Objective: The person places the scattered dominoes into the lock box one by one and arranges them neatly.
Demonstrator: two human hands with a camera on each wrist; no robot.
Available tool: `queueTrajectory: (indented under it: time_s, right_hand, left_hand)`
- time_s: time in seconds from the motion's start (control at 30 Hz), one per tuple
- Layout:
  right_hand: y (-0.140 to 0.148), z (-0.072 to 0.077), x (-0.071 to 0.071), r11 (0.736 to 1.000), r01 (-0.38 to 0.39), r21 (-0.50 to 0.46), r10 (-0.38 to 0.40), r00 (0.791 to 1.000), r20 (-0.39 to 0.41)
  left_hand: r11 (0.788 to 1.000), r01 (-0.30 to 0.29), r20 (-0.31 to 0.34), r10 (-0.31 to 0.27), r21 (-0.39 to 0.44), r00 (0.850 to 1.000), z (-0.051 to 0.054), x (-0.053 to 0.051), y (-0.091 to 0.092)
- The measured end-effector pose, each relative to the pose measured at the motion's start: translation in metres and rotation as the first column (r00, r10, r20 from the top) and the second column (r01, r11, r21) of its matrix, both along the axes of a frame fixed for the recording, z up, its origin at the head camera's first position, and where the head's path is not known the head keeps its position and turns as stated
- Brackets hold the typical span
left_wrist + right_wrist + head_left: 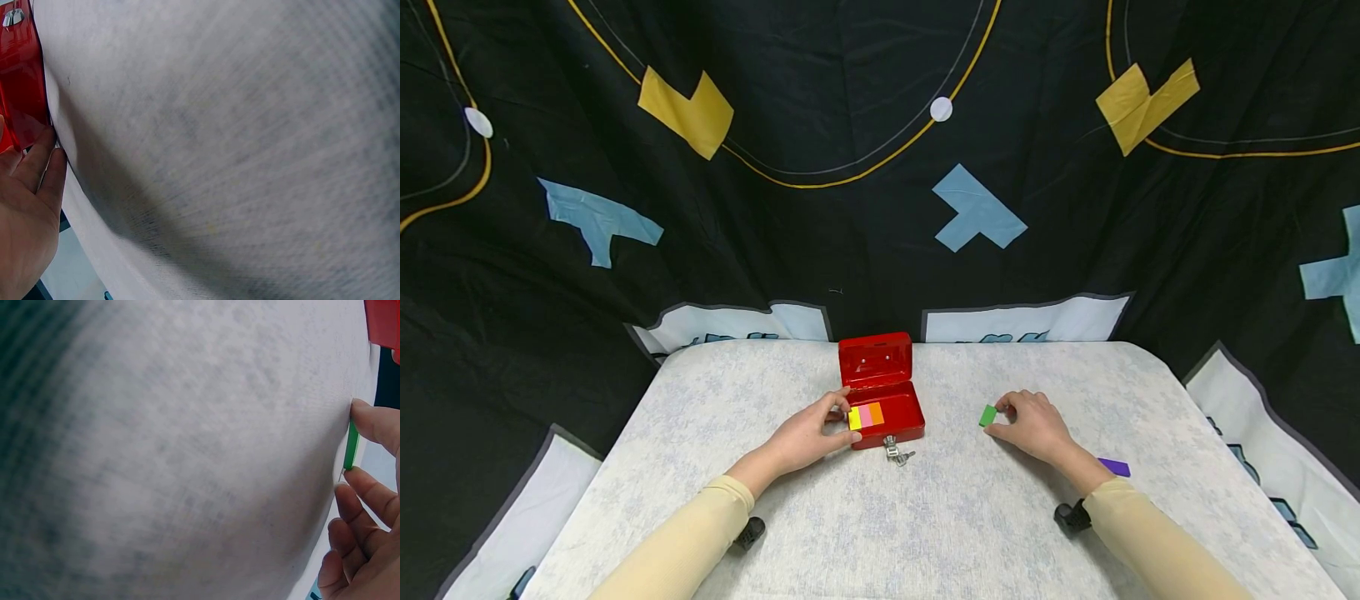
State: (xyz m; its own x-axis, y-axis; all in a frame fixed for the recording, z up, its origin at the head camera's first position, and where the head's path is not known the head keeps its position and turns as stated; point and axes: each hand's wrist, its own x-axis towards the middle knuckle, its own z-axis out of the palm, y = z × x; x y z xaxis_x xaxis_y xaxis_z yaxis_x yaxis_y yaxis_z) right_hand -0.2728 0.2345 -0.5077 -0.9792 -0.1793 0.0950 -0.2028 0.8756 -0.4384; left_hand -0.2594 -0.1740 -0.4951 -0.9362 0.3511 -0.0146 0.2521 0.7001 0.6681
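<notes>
A red cash box stands with its lid raised, and keys hang at the front lock. Yellow, pink and orange blocks lie side by side in its left part. My left hand holds the box by its left side, the thumb at the front corner and a finger near the back; the left wrist view shows fingertips against the red wall. To the right of the box, my right hand pinches a green block by its ends between thumb and index finger, at the tabletop.
A purple block lies on the table partly behind my right forearm. The table has a pale mottled cloth. Beyond it hangs a dark curtain with coloured shapes.
</notes>
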Motion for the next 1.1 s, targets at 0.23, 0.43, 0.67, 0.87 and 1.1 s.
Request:
queueTrajectory:
  time_s: [0.23, 0.43, 0.67, 0.87, 1.1]
  right_hand:
    - [0.0002, -0.0003, 0.0008, 1.000, -0.005, -0.004, 0.005, 1.000, -0.005]
    - [0.0011, -0.0006, 0.0008, 1.000, -0.007, -0.007, 0.007, 1.000, 0.004]
    - [0.0015, 0.0003, 0.0013, 1.000, -0.010, -0.026, 0.011, 1.000, 0.016]
    - [0.0008, 0.0012, 0.0020, 0.999, -0.008, -0.038, 0.009, 0.999, 0.038]
    - [0.0013, 0.0033, 0.0025, 0.999, -0.024, -0.041, 0.026, 0.999, 0.042]
  left_hand:
    - [1.000, 0.005, -0.002, -0.005, 0.003, 1.000, 0.0008, 0.0005, -0.0001]
    - [1.000, 0.001, 0.000, -0.001, -0.002, 1.000, 0.0013, 0.0004, 0.0001]
    - [1.000, -0.007, 0.009, 0.007, -0.003, 1.000, 0.0017, 0.0008, 0.0010]
    - [1.000, -0.010, 0.016, 0.010, -0.003, 1.000, 0.0013, 0.0002, 0.0008]
    - [1.000, -0.013, 0.016, 0.013, -0.008, 1.000, 0.0019, 0.0005, 0.0009]
